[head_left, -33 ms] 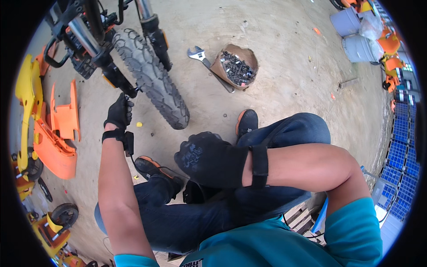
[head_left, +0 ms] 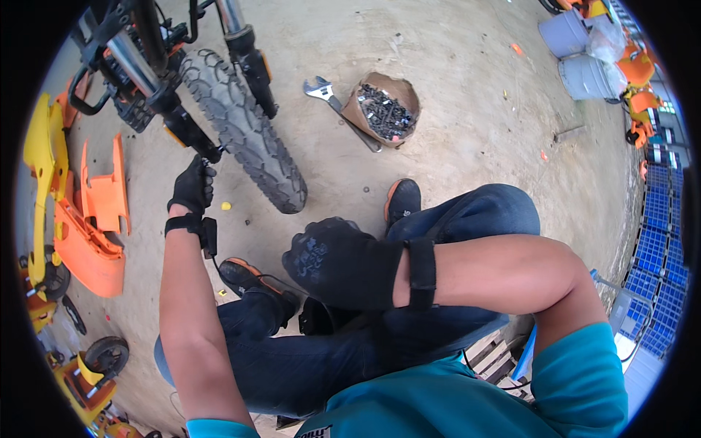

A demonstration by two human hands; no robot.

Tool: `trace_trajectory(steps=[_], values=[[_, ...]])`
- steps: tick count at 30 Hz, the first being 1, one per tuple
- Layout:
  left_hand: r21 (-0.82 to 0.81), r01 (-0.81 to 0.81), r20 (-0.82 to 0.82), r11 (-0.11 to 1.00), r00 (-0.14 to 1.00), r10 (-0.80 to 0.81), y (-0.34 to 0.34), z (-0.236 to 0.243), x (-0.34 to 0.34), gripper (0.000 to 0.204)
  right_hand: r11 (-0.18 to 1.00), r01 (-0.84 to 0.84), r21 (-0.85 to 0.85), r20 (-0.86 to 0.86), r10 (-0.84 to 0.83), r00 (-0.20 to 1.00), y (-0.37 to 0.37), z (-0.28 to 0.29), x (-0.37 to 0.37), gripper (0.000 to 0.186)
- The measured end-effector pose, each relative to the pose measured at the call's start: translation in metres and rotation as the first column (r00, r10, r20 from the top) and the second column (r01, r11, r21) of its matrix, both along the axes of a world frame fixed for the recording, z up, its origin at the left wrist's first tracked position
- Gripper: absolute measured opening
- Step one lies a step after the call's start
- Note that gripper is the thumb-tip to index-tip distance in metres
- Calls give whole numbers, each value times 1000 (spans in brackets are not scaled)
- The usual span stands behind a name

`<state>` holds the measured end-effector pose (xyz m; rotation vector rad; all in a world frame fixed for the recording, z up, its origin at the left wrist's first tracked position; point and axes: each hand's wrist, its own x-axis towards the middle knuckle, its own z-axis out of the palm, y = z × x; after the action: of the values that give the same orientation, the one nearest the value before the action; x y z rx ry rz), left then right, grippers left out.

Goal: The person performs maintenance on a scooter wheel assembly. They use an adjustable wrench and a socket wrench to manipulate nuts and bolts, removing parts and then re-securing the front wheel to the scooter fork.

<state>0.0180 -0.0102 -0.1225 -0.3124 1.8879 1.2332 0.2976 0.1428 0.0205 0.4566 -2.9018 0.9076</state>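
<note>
My left hand (head_left: 192,187), in a black glove, is closed at the lower end of the left fork leg (head_left: 182,128), by the wheel's axle. Whatever its fingers grip there is hidden. Beside it stands the knobbly black tyre (head_left: 244,135) of a motorcycle's front wheel. My right hand (head_left: 342,264), gloved too, is curled into a fist above my legs. Its back faces up, so I cannot see what is in it, if anything. Beyond the wheel, an adjustable wrench (head_left: 336,104) lies against a torn-open brown bag (head_left: 357,120) full of small dark hardware (head_left: 385,111).
Orange panels (head_left: 91,252) and a yellow body part (head_left: 42,160) lie at the left. Two pale buckets (head_left: 584,77) stand at the far right, near blue crates (head_left: 653,248). A small yellow piece (head_left: 226,206) lies on the concrete floor near my left hand.
</note>
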Motion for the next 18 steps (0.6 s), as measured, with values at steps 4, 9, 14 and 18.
trace_trajectory(steps=[4, 9, 14, 18], values=[[-24, 27, 0, 999, 1000, -27, 3, 1, -2, 43, 1000, 14, 5, 42, -14, 999, -1, -1, 2, 9], [-62, 56, 15, 997, 998, -55, 5, 8, -1, 44, 997, 75, -24, -65, -77, 995, -3, 1, 2, 12], [-32, 36, 87, 999, 996, -33, 4, 2, -6, 42, 996, 77, -42, -128, -82, 988, -2, 10, 5, 11], [5, 26, 118, 1000, 993, -27, -1, -6, -11, 39, 999, 35, -30, -107, -38, 994, 1, 11, 6, 9]])
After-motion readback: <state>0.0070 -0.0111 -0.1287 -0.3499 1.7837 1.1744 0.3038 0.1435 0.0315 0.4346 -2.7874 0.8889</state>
